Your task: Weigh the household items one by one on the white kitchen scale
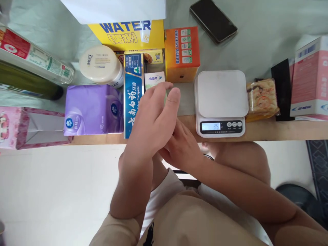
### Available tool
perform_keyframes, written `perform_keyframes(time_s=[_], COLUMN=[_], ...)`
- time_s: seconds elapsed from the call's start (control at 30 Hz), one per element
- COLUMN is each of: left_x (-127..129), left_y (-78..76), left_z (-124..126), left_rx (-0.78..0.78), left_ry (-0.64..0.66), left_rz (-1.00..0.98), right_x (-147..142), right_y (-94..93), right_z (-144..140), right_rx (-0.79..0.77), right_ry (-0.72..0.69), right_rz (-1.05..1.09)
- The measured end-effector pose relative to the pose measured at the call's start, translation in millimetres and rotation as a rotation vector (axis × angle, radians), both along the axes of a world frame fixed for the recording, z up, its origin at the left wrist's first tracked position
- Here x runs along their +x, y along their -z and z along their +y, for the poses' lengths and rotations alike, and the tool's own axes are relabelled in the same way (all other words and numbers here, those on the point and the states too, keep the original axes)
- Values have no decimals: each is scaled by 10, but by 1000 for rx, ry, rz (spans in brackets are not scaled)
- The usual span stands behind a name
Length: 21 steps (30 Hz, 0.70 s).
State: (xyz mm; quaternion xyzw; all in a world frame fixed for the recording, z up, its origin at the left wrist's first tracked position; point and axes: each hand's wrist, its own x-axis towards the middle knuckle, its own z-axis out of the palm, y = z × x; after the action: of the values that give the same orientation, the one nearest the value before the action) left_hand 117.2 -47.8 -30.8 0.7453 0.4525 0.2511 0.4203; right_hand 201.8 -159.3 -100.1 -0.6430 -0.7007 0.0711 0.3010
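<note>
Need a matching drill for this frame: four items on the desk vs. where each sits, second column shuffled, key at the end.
Items
1. kitchen scale
2. phone
3. purple tissue pack
4. Dove jar

Places
A. far edge, behind the orange box
B. left of the toothpaste box
C. right of the hands, display lit
D. behind the tissue pack, beside the bottles

Pairs: 1-C, 2-A, 3-B, 4-D
</note>
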Motion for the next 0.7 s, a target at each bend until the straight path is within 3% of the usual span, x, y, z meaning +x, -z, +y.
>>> perform_keyframes(time_s=[0.23,0.47,0.6,0.7], left_x=[169,161,79,-14], left_y=[151,274,178,-27], left_z=[-111,-117,-136,-213], left_rx=[62,245,240,278], left_ry=[-45,-105,-51,-8], left_rz=[-6,40,137,-3], right_x=[128,172,207,222], right_y=[-165,73,100,14], right_z=[-177,-88,-69,-116], right_rx=[-14,56,78,117], right_ry=[-49,-4,-69,-120], right_rz=[-1,58,103,152])
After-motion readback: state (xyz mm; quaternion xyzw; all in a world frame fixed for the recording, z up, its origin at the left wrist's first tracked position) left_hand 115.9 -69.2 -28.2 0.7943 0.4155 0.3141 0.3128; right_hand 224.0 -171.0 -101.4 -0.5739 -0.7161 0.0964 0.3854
